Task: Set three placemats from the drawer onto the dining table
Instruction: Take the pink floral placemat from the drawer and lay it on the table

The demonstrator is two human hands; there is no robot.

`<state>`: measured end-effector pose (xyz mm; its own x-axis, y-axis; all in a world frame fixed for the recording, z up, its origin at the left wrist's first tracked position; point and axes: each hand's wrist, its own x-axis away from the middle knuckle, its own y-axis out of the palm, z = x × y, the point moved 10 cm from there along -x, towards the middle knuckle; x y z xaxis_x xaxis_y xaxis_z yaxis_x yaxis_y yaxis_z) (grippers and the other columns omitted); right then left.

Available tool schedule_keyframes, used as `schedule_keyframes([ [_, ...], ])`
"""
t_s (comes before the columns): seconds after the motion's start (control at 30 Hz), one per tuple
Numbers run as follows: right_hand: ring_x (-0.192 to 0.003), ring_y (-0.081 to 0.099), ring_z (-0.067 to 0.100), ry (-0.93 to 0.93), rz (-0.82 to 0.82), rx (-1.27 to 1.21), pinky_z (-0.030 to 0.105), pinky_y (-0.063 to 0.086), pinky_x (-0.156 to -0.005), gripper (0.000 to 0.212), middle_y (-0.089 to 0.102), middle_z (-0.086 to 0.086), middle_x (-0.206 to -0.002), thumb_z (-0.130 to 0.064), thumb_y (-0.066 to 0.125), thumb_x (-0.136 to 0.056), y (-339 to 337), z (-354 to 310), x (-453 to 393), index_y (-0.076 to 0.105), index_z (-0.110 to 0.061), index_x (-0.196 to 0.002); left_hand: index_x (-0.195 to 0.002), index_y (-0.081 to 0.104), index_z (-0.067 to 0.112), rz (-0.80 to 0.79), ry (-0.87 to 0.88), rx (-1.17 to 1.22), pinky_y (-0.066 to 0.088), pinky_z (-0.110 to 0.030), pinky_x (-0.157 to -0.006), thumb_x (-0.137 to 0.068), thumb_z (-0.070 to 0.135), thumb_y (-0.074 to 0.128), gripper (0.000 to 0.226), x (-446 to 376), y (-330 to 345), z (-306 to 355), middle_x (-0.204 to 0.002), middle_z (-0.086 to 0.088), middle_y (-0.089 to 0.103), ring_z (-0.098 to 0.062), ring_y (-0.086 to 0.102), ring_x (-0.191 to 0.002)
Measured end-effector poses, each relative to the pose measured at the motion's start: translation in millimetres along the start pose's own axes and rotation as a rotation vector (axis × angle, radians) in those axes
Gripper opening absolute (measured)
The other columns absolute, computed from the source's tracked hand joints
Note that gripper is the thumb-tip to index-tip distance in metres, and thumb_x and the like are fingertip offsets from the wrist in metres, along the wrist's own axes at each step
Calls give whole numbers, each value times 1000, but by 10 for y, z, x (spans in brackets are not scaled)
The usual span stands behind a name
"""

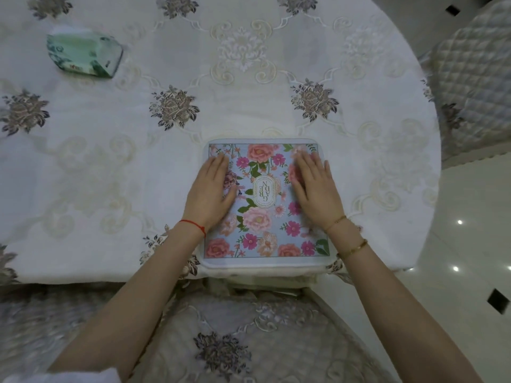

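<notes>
Chair back (237, 335) with an embroidered cover sits nearest, tucked under the near table edge, both forearms reaching over it. Left hand (211, 189) lies flat on the left part of the placemat (262, 217), fingers straight and together, pointing away, palm down, gripping nothing. Red string bracelet (193, 225) on that wrist. Right hand (313, 186) same story on the right part: flat, fingers extended, pressing down, slightly motion-blurred at the tips. Two gold bracelets (354, 247) on the right wrist. Placemat is a floral print on pale blue with white border and a "GARDEN" oval label between the hands; it lies flat at the near edge of the dining table (387, 78), roughly centred before the person. Table is round, covered in a white embroidered tablecloth (138, 167). Green tissue pack (83, 55) sits far left, well apart from the placemat. Quilted chair (475, 78) at far right beside the table.
</notes>
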<state>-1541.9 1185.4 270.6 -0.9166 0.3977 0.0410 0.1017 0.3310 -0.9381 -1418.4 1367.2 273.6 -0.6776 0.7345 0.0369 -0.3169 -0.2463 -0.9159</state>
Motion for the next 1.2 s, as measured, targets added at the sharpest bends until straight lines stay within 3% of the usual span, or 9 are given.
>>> schedule_keyframes([
  [0.13, -148, -5, 18, -53, -98, 53, 38, -4, -121, 61, 6, 4, -161, -43, 25, -102, 298, -244, 196, 7, -14, -153, -152, 16, 11, -71, 87, -15, 4, -33, -122, -99, 42, 32, 64, 270, 211, 243, -160, -7, 17, -21, 7, -149],
  [0.3, -148, -8, 13, -4, -125, 81, 39, -5, -120, 67, -3, -2, -161, -52, 22, -100, 264, 2, 405, -1, -18, -153, -153, 9, 12, -78, 13, -43, 6, -35, -122, -99, 47, 34, 69, 446, 236, 53, -161, -3, 8, -16, 3, -149],
  [0.53, -148, 0, 20, 124, -124, 95, 38, -5, -120, 73, 6, 4, -161, -57, 14, -95, 39, 387, 848, 5, -13, -153, -153, 7, 10, -117, -91, -66, 2, -34, -122, -99, 47, 36, 71, 788, 108, -183, -162, -6, 6, -20, 2, -149],
  [0.7, -147, -12, 19, 4, -168, 62, 38, -5, -120, 73, -7, 3, -160, -57, 22, -98, 192, -244, 1196, -4, -16, -152, -153, 6, 13, -129, 15, -7, -3, -33, -121, -98, 46, 37, 71, 1171, 164, 263, -161, -3, 3, -17, -4, -148],
  [0.8, -147, -12, 18, 4, -175, 51, 40, -1, -121, 71, -4, 3, -161, -53, 26, -99, 417, -472, 1312, 0, -14, -153, -153, 4, 14, -175, 22, 21, 3, -39, -123, -99, 45, 37, 71, 1296, 341, 487, -162, -2, 1, -16, -6, -149],
  [0.97, -148, -8, 14, 75, -152, 70, 35, -1, -121, 73, -3, 0, -161, -58, 21, -98, 359, -323, 1434, 1, -14, -153, -153, 10, 15, -148, -25, 30, 2, -33, -122, -97, 50, 38, 71, 1384, 328, 347, -161, -1, 8, -15, 2, -149],
  [1.2, -148, 3, 16, 148, -96, 97, 36, -1, -121, 64, 14, 2, -160, -49, 19, -99, 66, 190, 1679, 15, -15, -152, -149, 29, 13, -84, -57, 28, 18, -38, -120, -94, 47, 49, 68, 1453, 117, 45, -156, -5, 29, -22, 24, -144],
])
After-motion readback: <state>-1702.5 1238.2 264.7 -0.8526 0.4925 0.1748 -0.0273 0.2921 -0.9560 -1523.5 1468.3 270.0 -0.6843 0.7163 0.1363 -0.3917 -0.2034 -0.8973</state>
